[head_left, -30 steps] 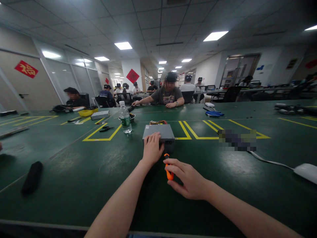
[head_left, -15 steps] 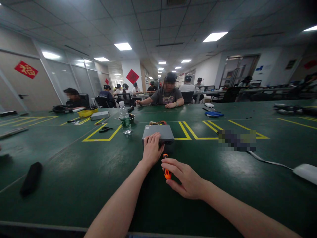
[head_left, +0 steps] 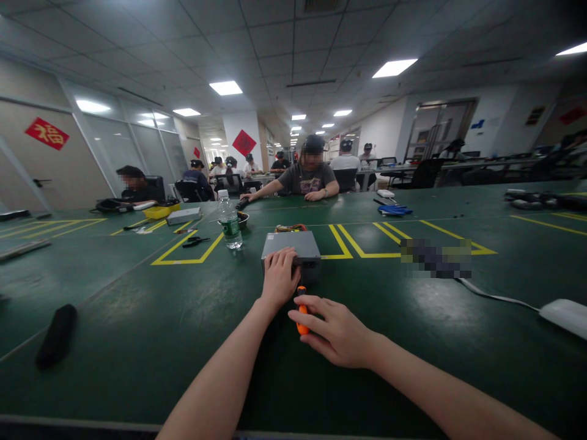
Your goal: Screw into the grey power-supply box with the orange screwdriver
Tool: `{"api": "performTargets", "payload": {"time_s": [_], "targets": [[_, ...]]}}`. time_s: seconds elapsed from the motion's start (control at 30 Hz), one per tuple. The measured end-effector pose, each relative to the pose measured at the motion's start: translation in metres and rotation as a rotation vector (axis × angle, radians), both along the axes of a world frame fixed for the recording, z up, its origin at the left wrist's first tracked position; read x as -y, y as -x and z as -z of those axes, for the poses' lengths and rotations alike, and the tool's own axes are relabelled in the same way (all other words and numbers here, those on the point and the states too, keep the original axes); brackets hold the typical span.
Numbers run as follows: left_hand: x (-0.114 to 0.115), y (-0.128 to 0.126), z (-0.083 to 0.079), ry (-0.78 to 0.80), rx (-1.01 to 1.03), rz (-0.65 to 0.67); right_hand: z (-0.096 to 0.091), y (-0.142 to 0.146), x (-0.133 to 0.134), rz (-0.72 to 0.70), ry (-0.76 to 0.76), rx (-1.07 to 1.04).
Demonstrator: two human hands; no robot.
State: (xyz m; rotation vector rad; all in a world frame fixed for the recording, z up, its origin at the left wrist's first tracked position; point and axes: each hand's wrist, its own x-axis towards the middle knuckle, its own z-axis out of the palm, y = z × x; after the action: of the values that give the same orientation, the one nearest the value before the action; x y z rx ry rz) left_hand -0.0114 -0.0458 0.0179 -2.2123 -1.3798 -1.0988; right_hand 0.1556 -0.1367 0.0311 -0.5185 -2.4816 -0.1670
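Note:
A grey metal computer power supply [head_left: 300, 243] sits on the green table in front of me, its bundle of coloured cables [head_left: 290, 228] at the far side. My left hand [head_left: 279, 275] grips its near left edge, fingers over the top and thumb down by the near face. In my right hand [head_left: 332, 327] is an orange and black screwdriver [head_left: 302, 319], pinched between fingers and thumb at the handle. Its shaft points away from me, toward the near face of the power supply; the tip is too dark to make out.
Left of the power supply stands a water bottle [head_left: 230, 221], with a bowl [head_left: 243, 219] behind it and black pliers [head_left: 195, 242] nearby. A black object [head_left: 57, 336] lies at the near left, a white power strip [head_left: 566, 316] at right. Across the table sits a person [head_left: 309, 177].
My right hand and the screwdriver have shifted slightly left, and the fingers sit differently on the handle. My left hand stays on the power supply. Opposite, the person's hand has moved left to a black object.

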Motion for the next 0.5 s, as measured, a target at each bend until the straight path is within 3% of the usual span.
{"api": "performTargets", "payload": {"time_s": [0.13,0.5], "targets": [[0.0011,0.0004,-0.0009,-0.006,-0.031,-0.010,-0.0010,0.0021,-0.0016,-0.001,-0.060,0.005],[0.0003,-0.0014,-0.0004,-0.021,-0.021,-0.032,-0.0064,-0.0004,-0.0079,-0.031,-0.052,-0.008]]}}
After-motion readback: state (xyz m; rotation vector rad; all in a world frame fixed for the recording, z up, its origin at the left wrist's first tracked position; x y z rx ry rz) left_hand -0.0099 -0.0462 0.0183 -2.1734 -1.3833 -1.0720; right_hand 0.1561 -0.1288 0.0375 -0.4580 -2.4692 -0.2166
